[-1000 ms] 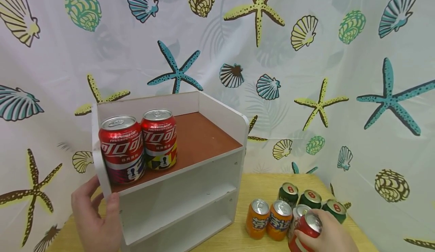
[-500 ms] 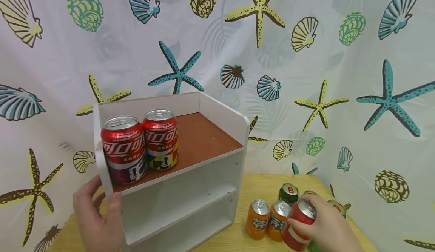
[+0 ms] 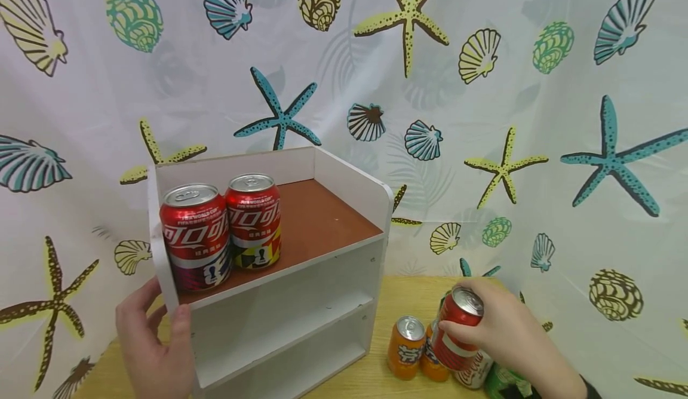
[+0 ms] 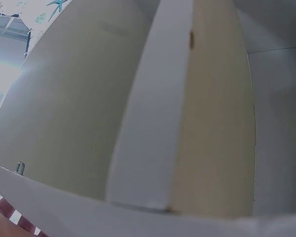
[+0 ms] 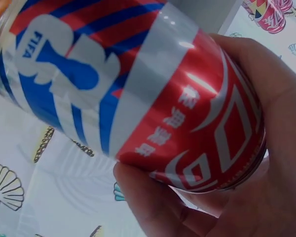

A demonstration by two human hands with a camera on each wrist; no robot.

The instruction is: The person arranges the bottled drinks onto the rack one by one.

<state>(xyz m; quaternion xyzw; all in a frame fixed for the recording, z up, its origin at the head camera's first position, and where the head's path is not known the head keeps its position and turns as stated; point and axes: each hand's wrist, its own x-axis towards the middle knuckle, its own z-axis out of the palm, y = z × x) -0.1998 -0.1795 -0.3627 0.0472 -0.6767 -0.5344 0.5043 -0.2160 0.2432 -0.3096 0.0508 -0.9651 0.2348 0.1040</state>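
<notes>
My right hand (image 3: 505, 321) grips a red cola can (image 3: 457, 330), tilted and raised in front of the other cans at the right. Its thumb and fingers wrap the can (image 5: 182, 98) in the right wrist view, where a FIFA trophy print shows. At the left, my left hand (image 3: 156, 345) holds the side panel of a small white shelf unit (image 3: 279, 321), thumb at the front edge. Two red cola cans, a nearer one (image 3: 196, 238) and another one (image 3: 254, 223), stand upright side by side on its brown top board (image 3: 322, 214). White boards (image 4: 148, 108) fill the left wrist view.
Right of the shelf, two orange soda cans (image 3: 405, 348) stand on the wooden table (image 3: 344, 381). A white cola can (image 3: 475, 370) and a green can (image 3: 505, 382) are partly hidden by my right hand. A shell-and-starfish curtain (image 3: 333, 58) hangs behind.
My right hand has lifted the red cola can up from among the others, moving slightly left and away from me. My left hand keeps its place on the shelf.
</notes>
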